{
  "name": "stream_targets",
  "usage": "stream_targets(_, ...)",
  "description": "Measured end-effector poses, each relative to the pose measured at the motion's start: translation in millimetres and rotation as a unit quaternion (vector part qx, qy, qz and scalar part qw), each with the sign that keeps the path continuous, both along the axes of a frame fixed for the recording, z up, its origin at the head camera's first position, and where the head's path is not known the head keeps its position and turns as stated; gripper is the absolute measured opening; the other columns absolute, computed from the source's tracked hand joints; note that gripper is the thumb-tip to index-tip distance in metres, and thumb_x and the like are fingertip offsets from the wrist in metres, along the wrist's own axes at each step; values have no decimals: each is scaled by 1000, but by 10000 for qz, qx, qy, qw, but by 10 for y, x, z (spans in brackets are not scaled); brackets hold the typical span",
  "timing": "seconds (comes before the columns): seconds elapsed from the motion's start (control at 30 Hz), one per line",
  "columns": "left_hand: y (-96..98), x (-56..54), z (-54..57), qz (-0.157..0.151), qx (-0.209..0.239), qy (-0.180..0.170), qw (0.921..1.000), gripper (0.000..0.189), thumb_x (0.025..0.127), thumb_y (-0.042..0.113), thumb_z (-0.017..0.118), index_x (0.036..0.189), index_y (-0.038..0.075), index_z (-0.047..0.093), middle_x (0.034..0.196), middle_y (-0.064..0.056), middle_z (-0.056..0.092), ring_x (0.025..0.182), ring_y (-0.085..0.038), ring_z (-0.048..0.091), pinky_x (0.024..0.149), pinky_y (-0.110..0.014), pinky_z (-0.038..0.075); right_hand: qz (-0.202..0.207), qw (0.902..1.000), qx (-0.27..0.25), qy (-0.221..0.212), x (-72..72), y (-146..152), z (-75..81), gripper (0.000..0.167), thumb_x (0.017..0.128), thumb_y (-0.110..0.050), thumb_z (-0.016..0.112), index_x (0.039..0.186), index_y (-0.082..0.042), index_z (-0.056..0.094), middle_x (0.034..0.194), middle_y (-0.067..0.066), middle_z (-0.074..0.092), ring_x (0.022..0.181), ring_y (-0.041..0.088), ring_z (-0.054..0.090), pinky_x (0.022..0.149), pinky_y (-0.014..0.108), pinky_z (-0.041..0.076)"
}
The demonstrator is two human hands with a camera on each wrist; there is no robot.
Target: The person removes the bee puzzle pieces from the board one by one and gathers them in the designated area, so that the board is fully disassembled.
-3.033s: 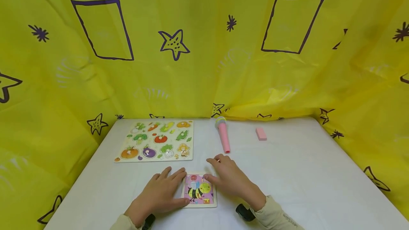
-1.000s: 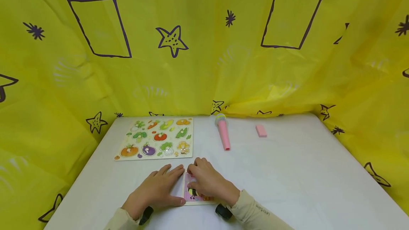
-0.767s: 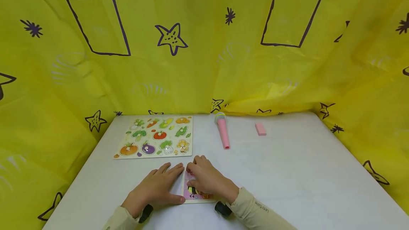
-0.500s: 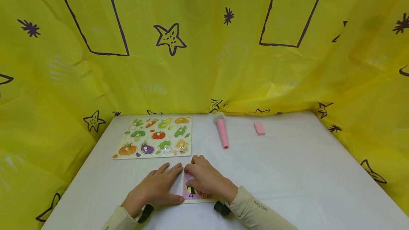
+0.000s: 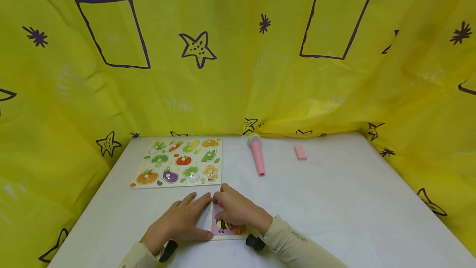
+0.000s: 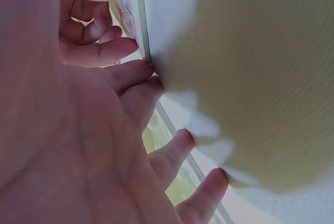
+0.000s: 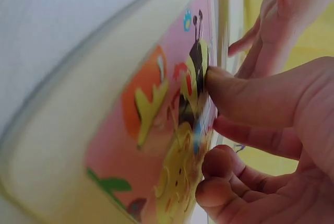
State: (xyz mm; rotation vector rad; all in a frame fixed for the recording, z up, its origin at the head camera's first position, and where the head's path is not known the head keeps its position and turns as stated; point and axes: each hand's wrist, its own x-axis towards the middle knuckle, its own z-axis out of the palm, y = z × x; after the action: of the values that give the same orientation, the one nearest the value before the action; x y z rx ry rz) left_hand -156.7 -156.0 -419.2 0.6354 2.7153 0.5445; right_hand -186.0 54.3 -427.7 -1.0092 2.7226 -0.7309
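Observation:
A small square bee jigsaw puzzle (image 5: 219, 230) in a pale frame lies on the table near the front. My left hand (image 5: 183, 220) rests beside it with fingers spread, its thumb and index fingertip at the frame's left edge. My right hand (image 5: 236, 208) covers the puzzle's upper right with bent fingers. In the right wrist view, the right thumb (image 7: 222, 85) touches the puzzle's bee picture (image 7: 180, 172), with the index fingertip close by; whether a piece is pinched between them is hidden. The left wrist view shows the left fingertips (image 6: 185, 138) on the tabletop.
A vegetable knob puzzle board (image 5: 178, 161) lies behind the left hand. Farther back are a pink toy microphone (image 5: 257, 156) and a small pink block (image 5: 300, 152). A yellow patterned curtain (image 5: 230, 94) encloses the back and sides of the white table (image 5: 334, 210).
My right hand has moved left from the puzzle's right side onto its upper part, fingers now bent. It has since shifted slightly toward the upper left corner. My left hand stays put.

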Motion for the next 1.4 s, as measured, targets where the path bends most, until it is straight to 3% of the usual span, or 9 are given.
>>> stream_targets(0.5, -16, 8, -26, -63, 53, 42, 10000, 101, 82, 55, 89, 160, 7, 46, 164, -12, 48, 155, -49, 29, 118, -73, 28, -47, 9997, -205, -89, 42, -4, -28, 32, 91, -7, 85, 114, -5, 64, 105, 2, 48, 84, 9, 49, 74, 23, 49)
stream_targets(0.9, -7, 12, -31, -1, -39, 9, 10000, 104, 82, 55, 89, 163, 8, 44, 164, -12, 47, 155, -48, 29, 119, -72, 28, -108, 9994, -332, -86, 68, 4, -30, 33, 90, -5, 85, 118, -5, 67, 101, -3, 46, 95, 12, 44, 74, 21, 45)
stream_targets(1.13, -1, 16, -26, -31, -50, 23, 10000, 101, 83, 55, 89, 161, 8, 45, 166, -10, 46, 155, -48, 29, 119, -73, 28, -113, 9989, -442, 146, 84, 10, -52, 30, 89, -5, 86, 113, -2, 69, 100, -4, 47, 96, 13, 44, 77, 21, 45)
stream_targets(1.4, 1, 19, -23, -13, -34, 19, 10000, 102, 82, 55, 89, 162, 8, 45, 166, -10, 45, 155, -48, 29, 119, -72, 28, -227, 9939, -1066, 144, 70, 36, -78, 18, 93, 3, 76, 111, 0, 74, 100, 3, 60, 90, 10, 55, 82, 25, 52)
